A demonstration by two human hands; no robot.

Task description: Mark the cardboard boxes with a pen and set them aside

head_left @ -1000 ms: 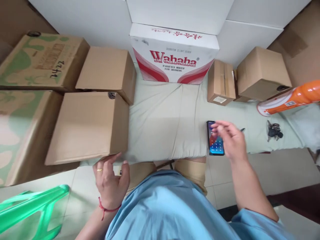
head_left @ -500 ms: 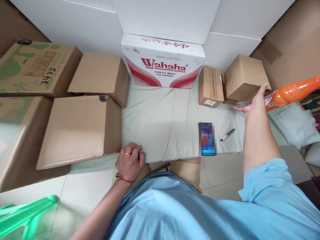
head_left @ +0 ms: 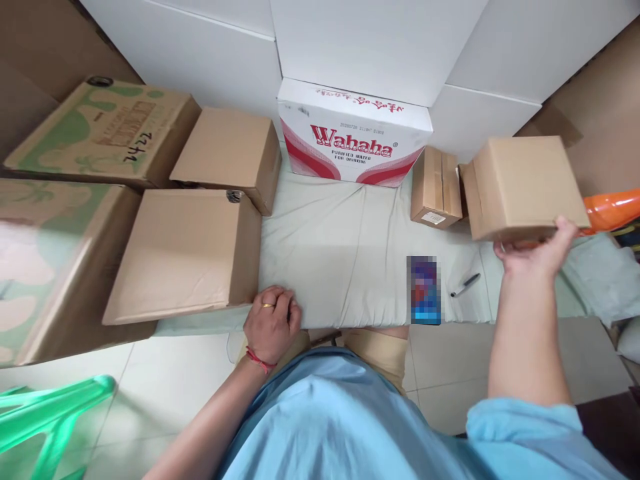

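Brown cardboard sits against your right hand [head_left: 537, 257]: the thumb lies on the near lower edge of the carton [head_left: 535, 183] and the fingers reach underneath, so you have it by its front corner. It is at the right end of the cloth-covered counter [head_left: 325, 247], just beside the narrow taped box [head_left: 436, 190] and in front of part of the orange container [head_left: 613, 210]. You can't fairly tell from this angle whether its far base touches the cloth.

Your left hand [head_left: 273, 320] rests at the counter's front edge, fingers curled in loosely, near the corner of the large plain box [head_left: 185, 250], and you show nothing gripped there.

The step in hand looks like taking hold of the carton and getting it up one-handed. As I judge it, the next move calls for a firm, level support under the base, since a hold at one edge could let it tip. You also want clearance from the narrow box, and from the phone [head_left: 424, 291] and pen [head_left: 465, 285] lying nearer you.
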